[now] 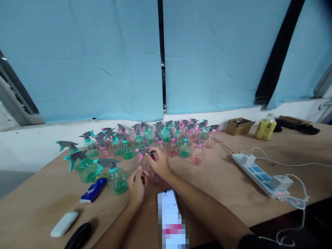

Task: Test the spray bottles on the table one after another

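The right hand (160, 162) grips a pink-triggered spray bottle (155, 177); beside it curls the left hand (137, 183), whether holding anything unclear.

Right in the middle now, 1 see-through spray bottle (153, 175), round-bodied and faintly pink! Topped by a grey spray head (145, 151), with a pink trigger (140, 157) pointing left. Looking roughly upright over the wooden tabletop (215, 180), just in front of other spray bottles (185, 149). Partly covered at the neck; too blurred inside to tell any contents.
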`<state>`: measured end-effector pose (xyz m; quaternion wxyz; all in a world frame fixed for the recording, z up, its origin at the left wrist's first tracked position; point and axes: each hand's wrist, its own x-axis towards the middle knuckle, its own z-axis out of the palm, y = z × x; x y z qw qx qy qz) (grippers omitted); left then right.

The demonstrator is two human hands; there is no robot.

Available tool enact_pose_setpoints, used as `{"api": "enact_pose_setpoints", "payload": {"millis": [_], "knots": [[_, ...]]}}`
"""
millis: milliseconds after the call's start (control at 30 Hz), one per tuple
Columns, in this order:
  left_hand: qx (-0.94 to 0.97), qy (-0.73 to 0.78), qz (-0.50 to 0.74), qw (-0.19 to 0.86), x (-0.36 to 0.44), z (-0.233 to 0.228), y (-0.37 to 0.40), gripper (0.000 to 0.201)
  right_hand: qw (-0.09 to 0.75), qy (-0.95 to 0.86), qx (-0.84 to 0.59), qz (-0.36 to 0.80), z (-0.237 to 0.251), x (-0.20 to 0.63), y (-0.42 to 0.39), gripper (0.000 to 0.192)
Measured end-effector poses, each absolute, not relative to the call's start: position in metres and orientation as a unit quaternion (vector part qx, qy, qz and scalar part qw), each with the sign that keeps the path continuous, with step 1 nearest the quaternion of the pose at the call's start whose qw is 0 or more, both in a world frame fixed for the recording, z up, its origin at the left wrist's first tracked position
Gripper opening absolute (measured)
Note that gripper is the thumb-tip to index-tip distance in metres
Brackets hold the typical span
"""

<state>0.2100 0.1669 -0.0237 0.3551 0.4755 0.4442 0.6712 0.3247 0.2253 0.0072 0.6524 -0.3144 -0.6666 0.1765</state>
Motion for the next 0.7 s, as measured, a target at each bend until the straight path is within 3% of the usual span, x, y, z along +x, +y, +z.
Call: {"api": "enact_pose_setpoints", "payload": {"millis": [300, 500, 700], "knots": [[0.467, 0.462, 0.643, 0.395, 0.21, -0.032, 0.176, 0.042, 0.681, -0.628, -0.294, 0.238, -0.001, 0.355, 0.239, 0.04], [0.476, 0.498, 0.563, 0.457, 0.213, -0.046, 0.186, 0.038, 0.543, -0.673, -0.294, 0.408, 0.002, 0.366, 0.248, 0.015], [0.478, 0.474, 0.517, 0.529, 0.207, -0.047, 0.193, 0.039, 0.445, -0.689, -0.205, 0.534, 0.014, 0.369, 0.25, 0.022]]}}
